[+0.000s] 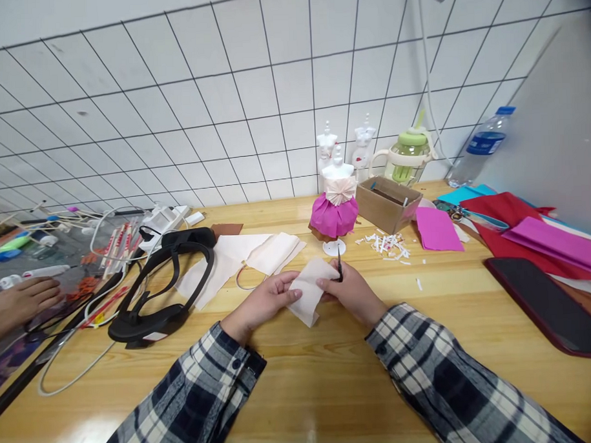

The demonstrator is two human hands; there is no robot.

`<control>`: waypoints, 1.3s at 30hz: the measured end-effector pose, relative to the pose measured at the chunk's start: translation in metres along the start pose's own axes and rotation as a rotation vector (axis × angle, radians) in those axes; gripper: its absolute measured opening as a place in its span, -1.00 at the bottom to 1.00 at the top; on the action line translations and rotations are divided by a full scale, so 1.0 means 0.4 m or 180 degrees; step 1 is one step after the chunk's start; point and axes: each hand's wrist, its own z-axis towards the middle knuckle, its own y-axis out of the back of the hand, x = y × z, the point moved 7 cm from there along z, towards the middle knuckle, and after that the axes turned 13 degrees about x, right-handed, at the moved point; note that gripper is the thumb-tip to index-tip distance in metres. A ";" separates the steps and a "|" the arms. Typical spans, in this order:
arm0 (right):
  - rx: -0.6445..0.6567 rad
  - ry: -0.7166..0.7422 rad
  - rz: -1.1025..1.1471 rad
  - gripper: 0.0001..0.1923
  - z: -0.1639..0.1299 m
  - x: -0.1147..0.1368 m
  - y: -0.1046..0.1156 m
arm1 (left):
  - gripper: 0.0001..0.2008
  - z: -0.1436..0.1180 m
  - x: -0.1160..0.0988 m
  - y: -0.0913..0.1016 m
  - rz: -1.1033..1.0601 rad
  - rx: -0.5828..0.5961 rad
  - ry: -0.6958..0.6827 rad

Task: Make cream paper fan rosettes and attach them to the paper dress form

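Note:
Between my two hands is a piece of thin cream-white crepe-like paper (310, 291), held above the table. My left hand (272, 298) pinches its left edge between thumb and fingers. At the paper's right edge, my right hand (351, 294) grips it with the thumb and also holds what look like small dark scissors (340, 265), tips pointing up; their handles are hidden. Just beyond stands a small white mannequin (338, 173) wearing a magenta paper skirt (334, 215) and a pale pleated bodice (341, 190). More cream paper sheets (238, 249) lie left of my hands.
A black headset-like frame (167, 316) lies left, near another person's hand (24, 305). A cardboard box (387, 204), white paper scraps (388, 245) and a magenta sheet (438, 229) are at back right. Far right lie a dark phone (545, 303) and red sheets (503, 217).

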 end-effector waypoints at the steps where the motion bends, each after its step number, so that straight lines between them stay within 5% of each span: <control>1: -0.0132 0.0039 -0.0025 -0.54 0.001 0.002 0.013 | -0.56 -0.002 0.002 0.003 -0.0034 -0.0053 0.0024; 8: -0.0260 0.0249 -0.0019 -0.48 0.002 0.020 0.037 | -0.54 -0.003 0.023 -0.015 0.0102 0.0189 0.0333; 14: -0.0370 0.0351 -0.0927 -0.63 0.004 0.036 0.067 | -0.55 -0.003 0.016 0.014 -0.0292 -0.0296 0.0001; 18: 0.0043 0.0229 -0.1628 -0.62 -0.007 0.059 0.067 | -0.51 -0.021 -0.005 0.047 -0.0422 -0.0681 -0.0276; 23: 0.0781 -0.0693 -0.1423 -0.42 -0.036 0.032 0.031 | -0.50 -0.028 -0.009 0.056 -0.0052 -0.0658 -0.0182; 29: 0.0722 -0.0045 -0.2921 -0.43 -0.029 0.047 0.005 | -0.44 -0.022 -0.001 0.047 0.0332 -0.0612 -0.0027; 33: 0.0676 0.0052 -0.3924 -0.61 -0.037 0.061 -0.016 | -0.42 -0.019 -0.001 0.043 0.0583 -0.0659 0.0017; 39: 0.0752 -0.0074 -0.4223 -0.65 -0.041 0.064 -0.030 | -0.36 -0.012 0.002 0.029 0.0664 -0.0500 -0.0011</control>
